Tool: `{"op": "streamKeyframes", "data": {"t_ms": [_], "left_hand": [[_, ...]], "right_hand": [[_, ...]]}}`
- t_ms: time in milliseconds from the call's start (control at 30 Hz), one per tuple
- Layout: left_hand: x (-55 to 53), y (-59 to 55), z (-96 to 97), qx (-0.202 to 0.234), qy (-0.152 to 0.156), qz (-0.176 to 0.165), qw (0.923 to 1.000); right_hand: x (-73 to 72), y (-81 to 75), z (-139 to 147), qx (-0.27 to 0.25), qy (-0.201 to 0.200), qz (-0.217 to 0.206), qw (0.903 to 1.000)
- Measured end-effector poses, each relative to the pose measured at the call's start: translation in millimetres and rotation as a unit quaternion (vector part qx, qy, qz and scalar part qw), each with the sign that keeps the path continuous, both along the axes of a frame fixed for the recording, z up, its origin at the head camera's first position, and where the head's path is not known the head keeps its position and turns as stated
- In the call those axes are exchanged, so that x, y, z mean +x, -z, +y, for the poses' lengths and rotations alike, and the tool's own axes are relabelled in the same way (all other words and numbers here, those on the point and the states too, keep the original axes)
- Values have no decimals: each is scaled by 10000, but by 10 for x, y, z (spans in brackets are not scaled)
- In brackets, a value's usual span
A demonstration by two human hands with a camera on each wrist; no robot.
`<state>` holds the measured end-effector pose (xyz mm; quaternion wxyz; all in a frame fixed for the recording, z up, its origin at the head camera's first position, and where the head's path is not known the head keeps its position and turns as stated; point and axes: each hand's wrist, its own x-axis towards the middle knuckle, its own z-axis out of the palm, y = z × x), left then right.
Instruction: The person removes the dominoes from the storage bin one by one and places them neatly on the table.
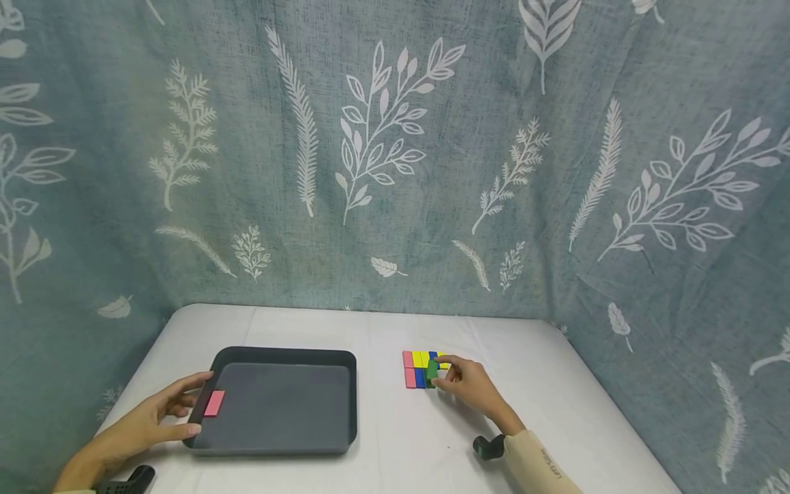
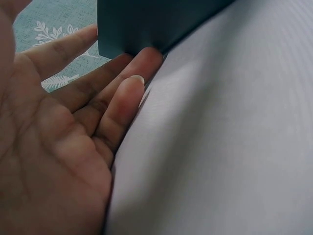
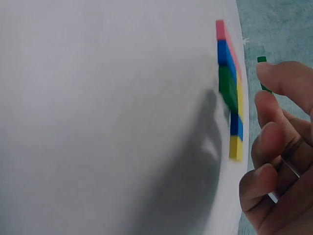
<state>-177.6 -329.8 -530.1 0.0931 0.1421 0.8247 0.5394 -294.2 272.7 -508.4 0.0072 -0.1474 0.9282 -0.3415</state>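
Note:
My right hand (image 1: pixel 474 385) pinches a green block (image 1: pixel 433 369) between thumb and index finger, raised over a tight group of coloured blocks. In the right wrist view the held block shows only partly behind the thumb, and another green block (image 3: pixel 227 85) stays in the row. Pink (image 1: pixel 410 378), yellow (image 1: pixel 420 358) and blue (image 1: pixel 420 378) blocks make up the rest of the group. My left hand (image 1: pixel 151 417) rests against the left wall of a dark grey tray (image 1: pixel 284 405), thumb and index finger spread along it. Inside, against that wall, lies one pink block (image 1: pixel 214 403).
A white cloth (image 1: pixel 382 439) covers the table under the tray and blocks. Behind and beside it hangs a blue-green curtain (image 1: pixel 247 137) with white leaf prints. Each wrist carries a dark strapped device, such as the right one (image 1: pixel 489 447).

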Motion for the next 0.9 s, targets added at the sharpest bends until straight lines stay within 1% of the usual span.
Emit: {"op": "streamKeyframes", "data": {"t_ms": [133,300,467,667,767,900], "left_hand": [[-4,-10,10,1,-4,-22,10000],[-5,-10,11,124,15,-76,9999],[6,1,2,104,20,-5,9999],[17,0,-7,170,90,-58,9998],[16,-1,-8,174,129,-3,9998],[11,-5,-14,166,90,-4,9998]], "right_hand": [[1,21,73,61,69,-49,9999],[-17,74,158,111,92,-34,9999],[-27,122,208,248,78,-11,9997],[-40,159,210,365,17,-15,9993],[-44,163,200,389,-49,-17,9992],[-57,158,184,434,-69,-34,9990]]}}
